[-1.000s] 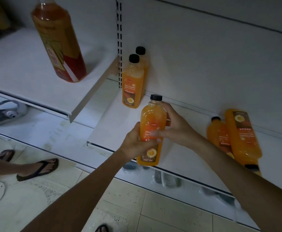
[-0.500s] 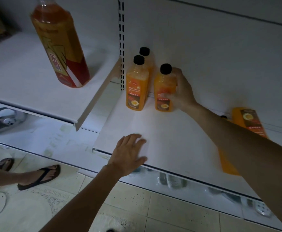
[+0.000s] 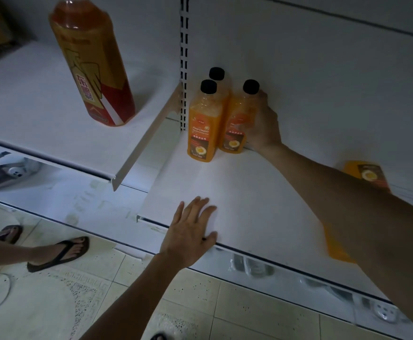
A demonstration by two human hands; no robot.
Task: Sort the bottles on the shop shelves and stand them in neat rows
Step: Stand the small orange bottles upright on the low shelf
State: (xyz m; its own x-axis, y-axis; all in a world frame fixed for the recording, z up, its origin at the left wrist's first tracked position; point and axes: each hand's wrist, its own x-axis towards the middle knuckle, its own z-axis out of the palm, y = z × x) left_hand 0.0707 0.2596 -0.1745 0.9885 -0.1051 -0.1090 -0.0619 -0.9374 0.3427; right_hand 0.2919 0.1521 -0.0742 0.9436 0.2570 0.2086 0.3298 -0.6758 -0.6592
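The orange plastic floor-cleaner bottle with a black cap [image 3: 237, 123] stands upright in the back left corner of the white metal shelf [image 3: 249, 192], close against the front one of two matching orange bottles [image 3: 201, 128] (a second ago both hands held it over the shelf's front edge; half a second ago it was already beside the pair). The right hand [image 3: 265, 123] grips its side, fingers curled round the body. The left hand [image 3: 190, 229] stays flat on the shelf's front edge, fingers straight and spread, holding nothing. Another orange bottle [image 3: 366, 175] lies toppled towards the right end.
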